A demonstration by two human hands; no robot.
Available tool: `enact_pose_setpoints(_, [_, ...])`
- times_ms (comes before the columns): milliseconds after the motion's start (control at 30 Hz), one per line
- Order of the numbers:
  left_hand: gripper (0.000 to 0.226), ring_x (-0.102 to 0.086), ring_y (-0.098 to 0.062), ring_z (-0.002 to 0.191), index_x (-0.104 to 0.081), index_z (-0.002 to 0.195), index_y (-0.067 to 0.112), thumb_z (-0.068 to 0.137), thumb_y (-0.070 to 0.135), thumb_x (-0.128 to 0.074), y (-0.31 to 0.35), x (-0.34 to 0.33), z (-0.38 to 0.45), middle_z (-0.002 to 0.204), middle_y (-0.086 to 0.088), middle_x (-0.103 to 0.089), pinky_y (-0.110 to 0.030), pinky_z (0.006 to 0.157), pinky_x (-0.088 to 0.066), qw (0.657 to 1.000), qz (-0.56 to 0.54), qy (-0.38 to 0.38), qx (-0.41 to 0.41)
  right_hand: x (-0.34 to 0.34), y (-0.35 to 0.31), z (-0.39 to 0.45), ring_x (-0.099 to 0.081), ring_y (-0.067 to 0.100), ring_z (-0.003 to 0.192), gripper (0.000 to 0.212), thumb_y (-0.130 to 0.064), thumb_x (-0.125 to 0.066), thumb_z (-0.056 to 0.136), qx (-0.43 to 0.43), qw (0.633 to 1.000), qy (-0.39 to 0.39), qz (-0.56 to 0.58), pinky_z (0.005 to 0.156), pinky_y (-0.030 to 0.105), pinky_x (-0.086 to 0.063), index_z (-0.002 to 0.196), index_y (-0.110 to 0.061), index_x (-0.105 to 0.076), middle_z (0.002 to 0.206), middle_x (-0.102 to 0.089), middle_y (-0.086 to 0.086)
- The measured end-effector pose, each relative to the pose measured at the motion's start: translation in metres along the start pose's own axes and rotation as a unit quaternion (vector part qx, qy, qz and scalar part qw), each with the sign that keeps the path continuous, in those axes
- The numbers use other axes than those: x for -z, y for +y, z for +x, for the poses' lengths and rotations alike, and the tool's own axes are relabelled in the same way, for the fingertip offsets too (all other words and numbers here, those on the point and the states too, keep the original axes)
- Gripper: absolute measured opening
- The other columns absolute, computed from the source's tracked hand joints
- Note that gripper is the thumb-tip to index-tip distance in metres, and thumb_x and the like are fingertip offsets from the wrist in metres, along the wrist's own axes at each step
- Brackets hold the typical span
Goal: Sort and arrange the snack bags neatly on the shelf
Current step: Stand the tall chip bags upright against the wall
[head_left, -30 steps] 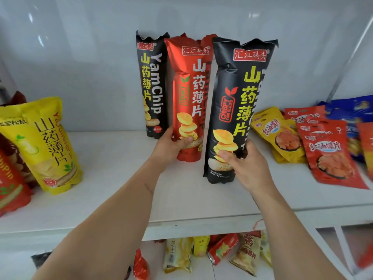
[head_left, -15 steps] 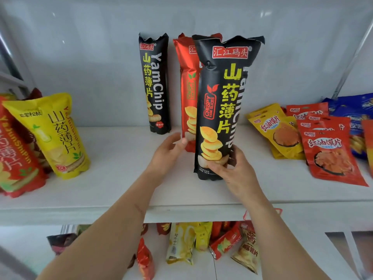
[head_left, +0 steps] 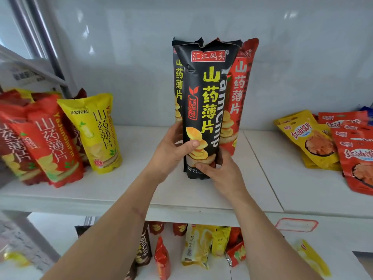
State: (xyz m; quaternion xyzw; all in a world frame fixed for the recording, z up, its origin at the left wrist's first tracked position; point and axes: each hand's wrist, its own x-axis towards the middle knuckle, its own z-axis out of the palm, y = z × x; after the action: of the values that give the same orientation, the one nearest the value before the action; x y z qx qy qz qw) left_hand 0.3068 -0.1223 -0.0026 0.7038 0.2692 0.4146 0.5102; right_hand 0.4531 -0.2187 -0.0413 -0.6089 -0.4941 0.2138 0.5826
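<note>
Hands closed on one bag: my left hand (head_left: 171, 150) had left the red yam-chip bag (head_left: 240, 93) and joined my right hand (head_left: 220, 172) around the front black yam-chip bag (head_left: 203, 110), moved left to stand upright on the shelf (head_left: 201, 199) before the red bag and, apparently, a second black bag (head_left: 177, 81). Lining up the row looked close.

The black bag (head_left: 203, 110) reads "YamChip", perhaps "CRISPY YAM SLICES".
</note>
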Motion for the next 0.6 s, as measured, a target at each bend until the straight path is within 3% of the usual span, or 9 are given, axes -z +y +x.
enact_pose_setpoints(133, [0.073, -0.062, 0.016, 0.097, -0.049, 0.141, 0.027, 0.078, 0.025, -0.086, 0.004, 0.016, 0.015, 0.121, 0.014, -0.067, -0.010, 0.077, -0.052, 0.999, 0.032, 0.020, -0.009, -0.025, 0.002, 0.013, -0.058, -0.021, 0.096, 0.067, -0.025, -0.082, 0.079, -0.004, 1.000, -0.001, 0.009, 0.074, 0.002, -0.045, 0.135, -0.036, -0.047, 0.113, -0.061, -0.027])
enact_pose_setpoints(300, [0.069, -0.059, 0.008, 0.113, -0.049, 0.141, 0.035, 0.081, 0.037, -0.083, -0.010, 0.032, 0.033, 0.123, 0.020, -0.067, -0.021, 0.092, -0.052, 0.998, 0.059, 0.030, 0.001, -0.046, 0.007, 0.034, -0.061, 0.000, 0.105, 0.057, -0.028, -0.079, 0.082, -0.011, 1.000, 0.009, -0.020, 0.080, 0.013, -0.047, 0.131, -0.034, -0.050, 0.117, -0.065, -0.017])
enact_pose_setpoints(467, [0.069, -0.056, 0.010, 0.114, -0.046, 0.143, 0.037, 0.083, 0.038, -0.081, -0.018, 0.034, 0.053, 0.123, 0.020, -0.065, -0.011, 0.081, -0.049, 0.997, 0.062, 0.035, 0.007, -0.057, 0.008, 0.055, -0.059, -0.017, 0.094, 0.051, -0.021, -0.076, 0.085, -0.019, 0.999, 0.022, -0.017, 0.073, 0.004, -0.046, 0.123, -0.040, -0.048, 0.112, -0.065, -0.022])
enact_pose_setpoints(600, [0.069, -0.059, 0.004, 0.115, -0.046, 0.143, 0.037, 0.083, 0.035, -0.081, -0.030, 0.037, 0.072, 0.124, 0.018, -0.066, -0.022, 0.091, -0.052, 0.997, 0.059, 0.041, 0.010, -0.065, 0.010, 0.074, -0.058, -0.016, 0.097, 0.053, -0.018, -0.074, 0.087, -0.021, 0.999, 0.024, -0.025, 0.073, 0.003, -0.045, 0.123, -0.044, -0.045, 0.109, -0.060, -0.028])
